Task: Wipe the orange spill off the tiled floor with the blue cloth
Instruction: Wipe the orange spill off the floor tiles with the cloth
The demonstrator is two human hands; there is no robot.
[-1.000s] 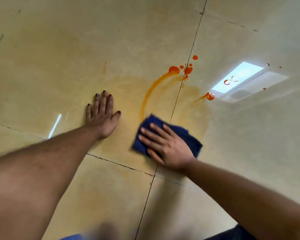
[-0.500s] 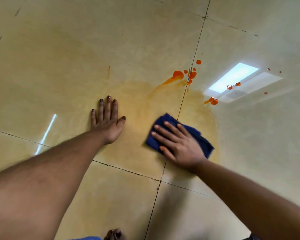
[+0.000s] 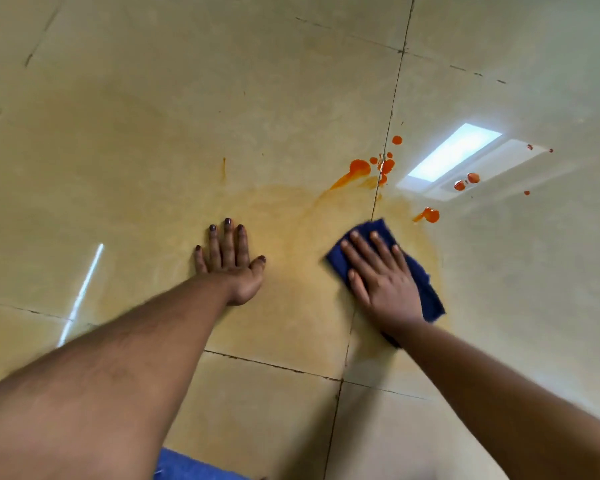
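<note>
head | right hand [image 3: 383, 282] flat, pressing blue cloth [image 3: 426, 289] | left hand [image 3: 232, 265] flat on tiled floor [image 3: 153, 133] | orange spill [image 3: 359, 168] beyond | possibly unlabelled

Glossy beige floor tiles [image 3: 153, 116] mirror a bright rectangular light [image 3: 454, 152].

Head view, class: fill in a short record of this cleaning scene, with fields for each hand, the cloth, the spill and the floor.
left hand: flat on the floor, fingers straight, holding nothing
right hand: pressing flat on the cloth
cloth: dark blue, crumpled, lying across a tile joint
spill: orange blobs beyond the cloth, pale orange smear around it
floor: glossy beige tiles, dark joints
</note>
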